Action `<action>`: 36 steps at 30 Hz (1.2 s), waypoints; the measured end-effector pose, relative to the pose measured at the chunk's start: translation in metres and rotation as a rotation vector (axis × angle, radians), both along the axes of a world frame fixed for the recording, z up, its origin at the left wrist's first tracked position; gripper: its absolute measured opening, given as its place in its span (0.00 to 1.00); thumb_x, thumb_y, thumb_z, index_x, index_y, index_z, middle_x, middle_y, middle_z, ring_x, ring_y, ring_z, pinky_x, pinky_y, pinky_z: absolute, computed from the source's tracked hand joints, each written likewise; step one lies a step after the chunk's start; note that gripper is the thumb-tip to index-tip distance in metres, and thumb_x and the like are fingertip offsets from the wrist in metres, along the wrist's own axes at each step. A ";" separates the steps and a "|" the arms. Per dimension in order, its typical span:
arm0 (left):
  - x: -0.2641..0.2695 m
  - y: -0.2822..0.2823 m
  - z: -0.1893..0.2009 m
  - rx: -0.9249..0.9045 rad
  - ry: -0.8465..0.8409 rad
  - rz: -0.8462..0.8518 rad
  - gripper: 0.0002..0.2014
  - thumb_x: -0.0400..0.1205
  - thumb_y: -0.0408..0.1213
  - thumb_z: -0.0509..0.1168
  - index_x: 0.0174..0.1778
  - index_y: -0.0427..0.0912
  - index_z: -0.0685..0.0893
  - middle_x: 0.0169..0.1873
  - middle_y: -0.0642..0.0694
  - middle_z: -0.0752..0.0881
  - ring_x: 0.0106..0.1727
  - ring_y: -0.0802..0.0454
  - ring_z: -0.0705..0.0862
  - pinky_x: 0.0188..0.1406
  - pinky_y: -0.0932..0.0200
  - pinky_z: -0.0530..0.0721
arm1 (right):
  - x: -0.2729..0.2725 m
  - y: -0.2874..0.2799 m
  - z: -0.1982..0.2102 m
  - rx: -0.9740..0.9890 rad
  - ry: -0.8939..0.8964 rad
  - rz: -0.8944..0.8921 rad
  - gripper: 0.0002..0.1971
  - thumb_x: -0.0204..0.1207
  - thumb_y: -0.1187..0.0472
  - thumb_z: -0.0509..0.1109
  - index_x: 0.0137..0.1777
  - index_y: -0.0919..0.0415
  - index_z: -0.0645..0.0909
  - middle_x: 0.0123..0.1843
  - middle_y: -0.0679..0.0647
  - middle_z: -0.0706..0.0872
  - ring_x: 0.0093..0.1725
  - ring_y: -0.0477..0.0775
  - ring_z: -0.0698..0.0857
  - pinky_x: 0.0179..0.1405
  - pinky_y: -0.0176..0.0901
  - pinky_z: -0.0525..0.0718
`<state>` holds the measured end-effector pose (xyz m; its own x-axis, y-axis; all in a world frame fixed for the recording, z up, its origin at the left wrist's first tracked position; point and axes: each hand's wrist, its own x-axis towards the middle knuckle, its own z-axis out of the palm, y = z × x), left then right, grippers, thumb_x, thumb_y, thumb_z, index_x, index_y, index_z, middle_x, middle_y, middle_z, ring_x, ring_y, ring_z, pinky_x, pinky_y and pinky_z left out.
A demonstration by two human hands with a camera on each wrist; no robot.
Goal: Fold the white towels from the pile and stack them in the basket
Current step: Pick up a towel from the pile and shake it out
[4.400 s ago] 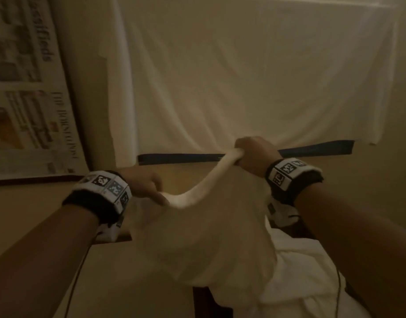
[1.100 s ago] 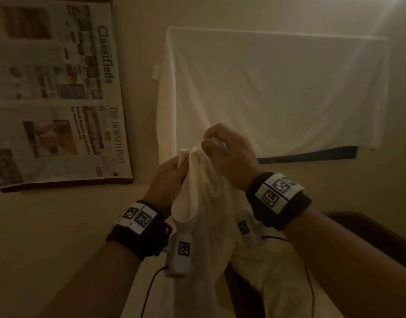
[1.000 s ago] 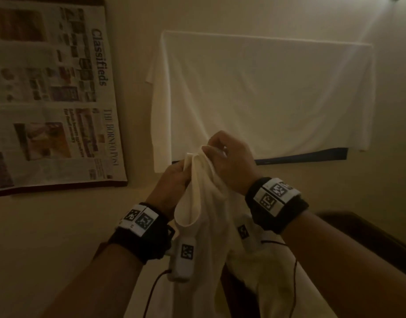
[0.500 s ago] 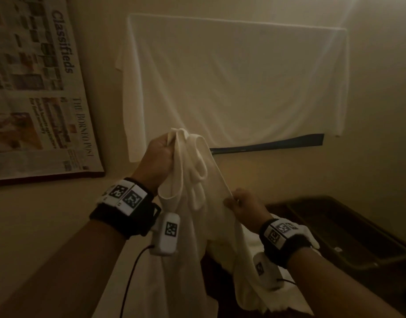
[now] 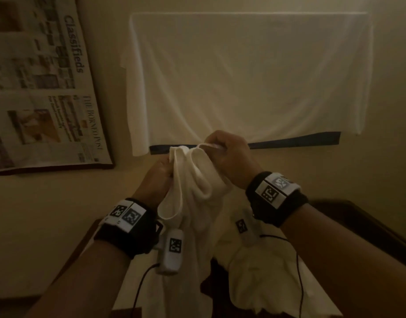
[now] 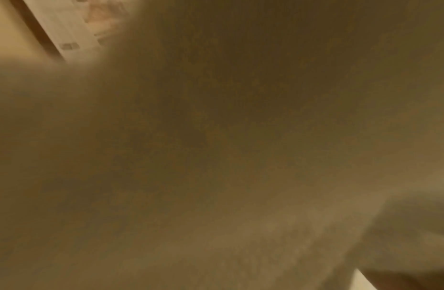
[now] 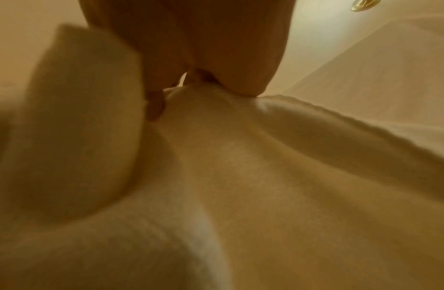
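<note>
Left hand (image 5: 159, 177) and right hand (image 5: 231, 160) are each pinched on the top edge of one soft white cotton towel (image 5: 197, 203), held aloft unfolded. More white towels (image 5: 266, 276) are heaped below. Basket not identifiable; folding judged barely begun.

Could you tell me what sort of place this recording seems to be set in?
Probably a dim room at home, arranged for recording: a newspaper and a white sheet hang on the wall, and a pile of white towels lies below the hands.

Dim beige wall (image 5: 392, 157) with newspaper (image 5: 43, 88) and white sheet (image 5: 254, 76)
</note>
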<state>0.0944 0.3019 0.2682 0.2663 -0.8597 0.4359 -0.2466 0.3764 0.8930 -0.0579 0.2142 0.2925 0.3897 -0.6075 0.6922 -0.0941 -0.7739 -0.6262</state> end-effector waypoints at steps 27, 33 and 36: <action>0.039 0.069 0.035 -0.002 0.022 0.146 0.17 0.89 0.28 0.52 0.39 0.49 0.78 0.32 0.53 0.82 0.34 0.61 0.81 0.30 0.75 0.79 | -0.028 0.001 -0.045 0.232 0.169 -0.297 0.14 0.80 0.72 0.61 0.56 0.61 0.86 0.48 0.52 0.85 0.50 0.52 0.82 0.43 0.35 0.75; 0.085 0.130 0.034 0.070 -0.017 0.135 0.20 0.88 0.22 0.51 0.37 0.50 0.75 0.37 0.53 0.78 0.32 0.69 0.83 0.31 0.80 0.77 | 0.070 0.080 0.006 -0.107 0.242 -0.087 0.04 0.77 0.61 0.72 0.43 0.56 0.87 0.36 0.45 0.85 0.35 0.44 0.81 0.32 0.20 0.72; 0.118 0.155 0.030 0.096 -0.073 0.105 0.23 0.88 0.32 0.56 0.30 0.50 0.88 0.31 0.51 0.84 0.33 0.64 0.84 0.45 0.66 0.82 | 0.115 0.125 0.018 -0.228 0.257 -0.058 0.08 0.77 0.58 0.72 0.38 0.60 0.85 0.35 0.50 0.85 0.35 0.49 0.81 0.33 0.29 0.73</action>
<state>0.2128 0.4565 0.2977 0.3272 -0.8676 0.3745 -0.3457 0.2590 0.9019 0.0571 0.3392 0.3105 0.5383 -0.4746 0.6964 -0.2745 -0.8800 -0.3876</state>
